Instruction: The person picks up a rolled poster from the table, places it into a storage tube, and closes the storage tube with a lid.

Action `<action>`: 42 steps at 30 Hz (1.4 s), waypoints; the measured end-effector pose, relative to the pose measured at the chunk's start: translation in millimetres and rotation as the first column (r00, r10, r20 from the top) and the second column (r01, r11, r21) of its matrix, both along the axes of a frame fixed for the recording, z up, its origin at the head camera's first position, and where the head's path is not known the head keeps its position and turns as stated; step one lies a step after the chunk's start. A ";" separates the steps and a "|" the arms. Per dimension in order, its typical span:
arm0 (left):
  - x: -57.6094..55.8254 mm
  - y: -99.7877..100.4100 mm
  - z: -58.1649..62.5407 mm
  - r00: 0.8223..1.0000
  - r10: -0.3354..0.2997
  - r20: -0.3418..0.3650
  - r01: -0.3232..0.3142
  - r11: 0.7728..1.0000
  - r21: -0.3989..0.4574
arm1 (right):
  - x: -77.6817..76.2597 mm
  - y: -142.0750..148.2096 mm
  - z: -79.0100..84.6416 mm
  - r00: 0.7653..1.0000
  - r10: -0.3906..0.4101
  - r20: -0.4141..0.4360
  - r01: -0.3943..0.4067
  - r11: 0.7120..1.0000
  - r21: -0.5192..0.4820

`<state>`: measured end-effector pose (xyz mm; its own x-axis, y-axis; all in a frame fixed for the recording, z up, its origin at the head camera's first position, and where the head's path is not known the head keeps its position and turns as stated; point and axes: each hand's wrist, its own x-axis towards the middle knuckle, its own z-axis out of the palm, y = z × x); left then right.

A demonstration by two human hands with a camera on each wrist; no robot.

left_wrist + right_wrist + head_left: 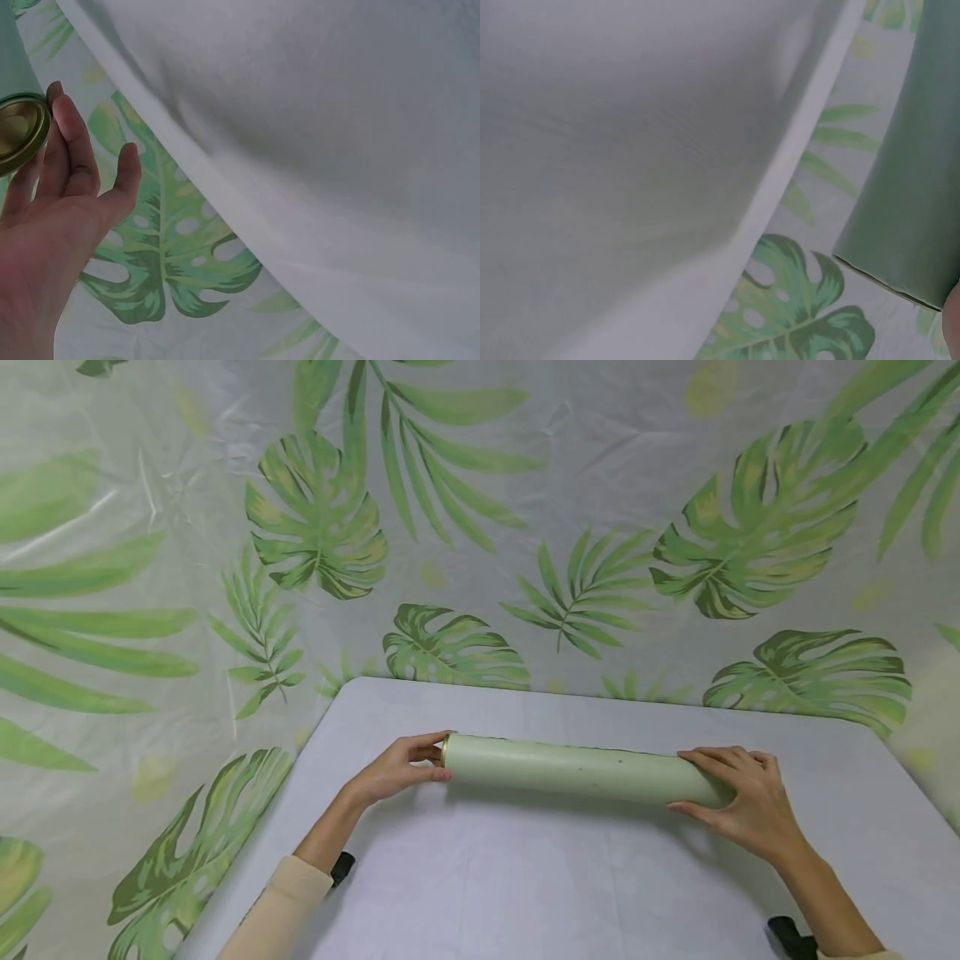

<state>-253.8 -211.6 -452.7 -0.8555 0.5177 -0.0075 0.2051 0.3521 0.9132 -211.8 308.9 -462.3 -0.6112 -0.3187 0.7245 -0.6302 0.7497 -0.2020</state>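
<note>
A long pale green tube (562, 767) lies level across both hands over the white table. Its left end carries a gold-coloured cap (19, 131), round and recessed. My left hand (393, 768) holds that end, the index finger above and the thumb below. Seen from the left wrist, some fingers touch the tube near the cap rim. At the other end, my right hand (753, 797) grips the tube from the right, fingers over the top and thumb under the near side. Only a sliver of a right fingertip (952, 322) shows in the right wrist view, beside the tube's edge.
The white table (525, 893) has rounded far corners. Behind and beside it hangs a sheet (600, 485) printed with green leaves. A black device (342, 868) sits at the left wrist, and another black device (791, 937) at the right wrist.
</note>
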 end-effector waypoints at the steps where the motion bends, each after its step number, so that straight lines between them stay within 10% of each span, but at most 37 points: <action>1: -0.4 0.6 0.8 1.000 -0.014 -0.024 0.014 1.000 -0.004 | 0.1 0.3 0.8 1.000 0.002 0.008 -0.003 1.000 0.007; 12: -2.7 3.9 5.1 0.998 -0.021 -0.055 0.022 0.999 0.027 | 1.0 -2.6 8.1 0.992 -0.009 0.124 -0.013 0.984 0.177; 42: 5.0 -2.1 5.7 0.994 -0.094 -0.056 0.094 0.996 0.001 | 0.2 -7.9 2.9 0.998 0.044 0.051 -0.053 0.980 0.192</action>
<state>-248.8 -213.7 -447.0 -0.8023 0.5955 0.0409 0.2878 0.3259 0.9005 -211.7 301.0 -459.4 -0.6233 -0.4796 0.6176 -0.6602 0.7461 -0.0868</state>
